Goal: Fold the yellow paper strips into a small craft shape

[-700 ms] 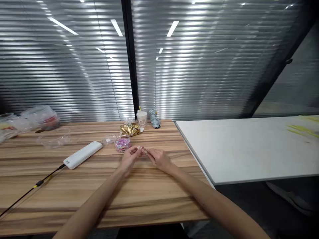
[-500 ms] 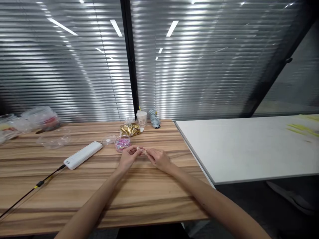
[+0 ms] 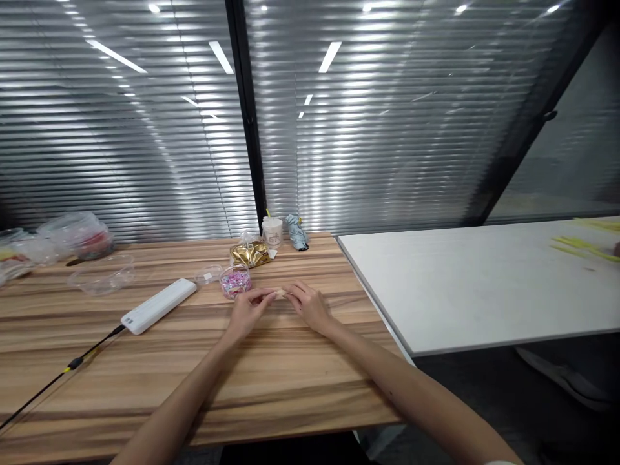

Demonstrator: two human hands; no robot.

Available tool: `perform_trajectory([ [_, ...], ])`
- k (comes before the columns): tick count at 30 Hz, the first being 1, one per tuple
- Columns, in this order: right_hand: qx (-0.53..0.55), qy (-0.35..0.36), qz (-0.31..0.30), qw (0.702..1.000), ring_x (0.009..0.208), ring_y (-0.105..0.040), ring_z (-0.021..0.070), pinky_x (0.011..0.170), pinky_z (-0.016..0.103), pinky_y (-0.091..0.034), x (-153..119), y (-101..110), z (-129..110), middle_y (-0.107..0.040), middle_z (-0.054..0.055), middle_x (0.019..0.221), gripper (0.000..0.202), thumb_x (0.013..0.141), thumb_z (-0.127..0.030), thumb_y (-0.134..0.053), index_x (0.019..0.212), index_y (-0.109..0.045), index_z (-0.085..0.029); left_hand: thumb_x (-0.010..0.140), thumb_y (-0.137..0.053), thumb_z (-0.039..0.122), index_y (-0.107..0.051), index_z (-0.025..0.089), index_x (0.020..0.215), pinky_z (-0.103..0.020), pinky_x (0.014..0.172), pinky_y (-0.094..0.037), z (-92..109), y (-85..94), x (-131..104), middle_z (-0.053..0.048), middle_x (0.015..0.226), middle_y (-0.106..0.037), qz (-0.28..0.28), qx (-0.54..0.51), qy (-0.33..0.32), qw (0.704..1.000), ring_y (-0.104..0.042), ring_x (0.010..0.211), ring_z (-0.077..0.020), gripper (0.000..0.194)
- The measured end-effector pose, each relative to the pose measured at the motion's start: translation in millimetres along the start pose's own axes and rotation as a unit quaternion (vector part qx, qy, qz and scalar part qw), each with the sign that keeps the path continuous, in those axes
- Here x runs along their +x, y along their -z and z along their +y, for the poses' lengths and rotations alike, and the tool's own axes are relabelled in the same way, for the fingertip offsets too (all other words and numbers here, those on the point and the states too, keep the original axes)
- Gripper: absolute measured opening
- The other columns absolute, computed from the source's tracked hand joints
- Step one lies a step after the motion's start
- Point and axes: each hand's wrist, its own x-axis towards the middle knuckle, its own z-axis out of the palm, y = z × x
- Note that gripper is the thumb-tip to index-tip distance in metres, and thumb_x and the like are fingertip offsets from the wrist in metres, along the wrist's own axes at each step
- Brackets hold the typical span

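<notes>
Between my two hands is a small pale beige piece [image 3: 280, 294], pinched from both sides; its exact kind is too small to make out. My left hand [image 3: 246, 312] closes thumb and fingers on its left end. On the other end the fingertips of my right hand [image 3: 310, 306] are pressed together. Just behind my left hand stands a round clear tub [image 3: 235, 282] full of small pink and purple pieces. A clear lid [image 3: 208, 274] with a white label lies left of the tub.
Behind the tub are a gold foil packet [image 3: 250, 254], a white cup [image 3: 272, 231] and a crumpled light-blue wrapper [image 3: 297, 233]. Leftward lie a white power bank [image 3: 159, 306] with a black cable, a clear tray [image 3: 101, 274] and bagged containers [image 3: 77, 234]. Yellow strips [image 3: 576, 244] rest on the white table [image 3: 465, 290].
My right fingers have shifted slightly on the pale piece, which now shows as one bit between both hands. The camera view has moved a little. At the far right edge, part of a hand appears.
</notes>
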Motion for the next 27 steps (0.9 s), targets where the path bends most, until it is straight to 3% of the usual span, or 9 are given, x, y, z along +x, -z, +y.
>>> perform_trajectory([
  [5,0.048,-0.031,0.022,0.998,0.089,-0.056,0.0165,0.074,0.026,-0.044,1.8,-1.4,1.4,-0.06,0.005,0.099,0.024,0.083,-0.018,-0.048,0.105,-0.055,-0.02,0.064,-0.065,0.034,-0.07,0.019,0.088,-0.03,0.071,-0.044,-0.4,2.6,2.5,-0.007,0.089,-0.069,-0.038,-0.026,0.023,0.999,-0.06,0.081,-0.0232,0.028],
  [9,0.105,-0.093,0.042,0.989,0.078,-0.058,0.016,0.069,0.027,-0.046,2.7,-4.4,6.4,-0.063,0.004,0.088,0.031,0.081,-0.016,-0.047,0.11,-0.052,-0.019,0.061,-0.068,0.032,-0.07,0.02,0.085,-0.03,0.072,-0.043,-2.0,2.0,1.9,-0.007,0.089,-0.069,-0.075,-0.019,0.038,0.996,-0.059,0.082,-0.0243,0.027],
  [13,0.195,-0.115,0.032,0.974,0.07,-0.058,0.0144,0.064,0.025,-0.046,4.1,-5.0,8.4,-0.064,0.004,0.083,0.023,0.084,-0.02,-0.041,0.1,-0.058,-0.019,0.062,-0.066,0.032,-0.07,0.018,0.082,-0.029,0.068,-0.043,-3.7,-1.8,1.0,-0.006,0.082,-0.07,-0.07,-0.017,0.05,0.996,-0.06,0.075,-0.0222,0.025],
  [17,0.279,-0.118,-0.034,0.952,0.056,-0.054,0.0118,0.053,0.022,-0.043,6.5,-1.2,-1.0,-0.062,0.001,0.071,0.022,0.084,-0.03,-0.045,0.095,-0.059,-0.018,0.064,-0.064,0.035,-0.069,0.015,0.079,-0.026,0.062,-0.043,-7.0,-6.0,0.5,-0.006,0.075,-0.068,-0.057,-0.041,0.048,0.996,-0.058,0.068,-0.0192,0.025],
  [22,0.269,-0.138,-0.028,0.953,0.049,-0.044,0.0097,0.047,0.02,-0.035,6.9,-3.7,-10.6,-0.053,-0.001,0.055,0.03,0.082,-0.037,-0.047,0.062,-0.056,-0.016,0.066,-0.063,0.036,-0.065,0.015,0.071,-0.023,0.057,-0.041,-8.9,-11.2,-3.2,-0.003,0.065,-0.062,-0.059,-0.03,0.011,0.998,-0.054,0.061,-0.0148,0.022],
  [27,0.266,-0.145,-0.036,0.952,0.051,-0.041,0.0094,0.048,0.02,-0.032,7.8,-6.4,-10.5,-0.046,-0.003,0.053,0.035,0.086,-0.034,-0.039,0.056,-0.046,-0.017,0.068,-0.061,0.036,-0.064,0.016,0.073,-0.025,0.061,-0.042,-6.6,-16.1,-6.8,-0.004,0.07,-0.064,-0.118,-0.065,0.027,0.991,-0.057,0.065,-0.0157,0.021],
])
